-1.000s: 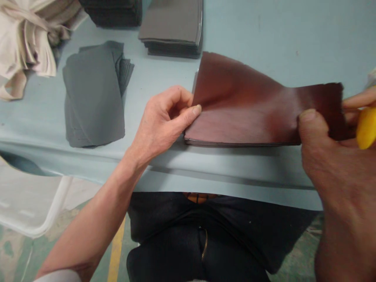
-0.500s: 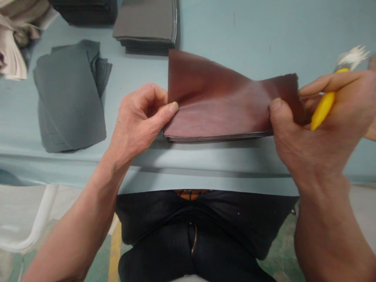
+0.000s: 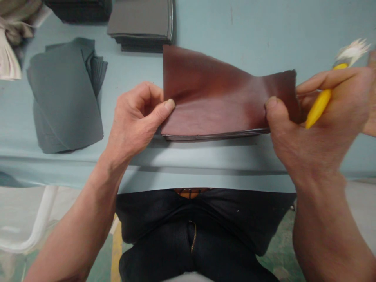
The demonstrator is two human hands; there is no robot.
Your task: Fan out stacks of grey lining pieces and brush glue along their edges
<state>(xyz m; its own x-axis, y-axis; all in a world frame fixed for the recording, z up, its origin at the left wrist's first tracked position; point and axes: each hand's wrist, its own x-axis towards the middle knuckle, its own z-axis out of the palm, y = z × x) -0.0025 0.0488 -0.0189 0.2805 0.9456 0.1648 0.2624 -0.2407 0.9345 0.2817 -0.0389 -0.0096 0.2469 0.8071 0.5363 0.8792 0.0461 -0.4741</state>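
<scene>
A glossy reddish-brown leather sheet [image 3: 217,102] lies on top of a thin stack of like pieces, whose layered edges show along the front. Its far side bends upward, highest at the left corner. At the left edge my left hand [image 3: 138,117] pinches the leather, thumb on top and fingers behind. My right hand [image 3: 317,121] grips the right end, its thumb pressed on the upper face. Tucked in that same hand is a yellow-handled brush [image 3: 320,105] with frayed whitish bristles, pointing up and right. The fingertips beneath the leather are hidden.
Left of the leather is a fanned pile of grey-green sheets [image 3: 64,98]. Farther back stand a neat grey stack [image 3: 141,19] and a dark stack [image 3: 79,9]. Pale cloth [image 3: 8,55] sits at the far left. The blue-green table cover [image 3: 205,180] ends just before my lap.
The whole scene sits slightly farther left in the view, as if the camera turned a little. Both hands keep their hold on the leather, and its bend looks much the same.
</scene>
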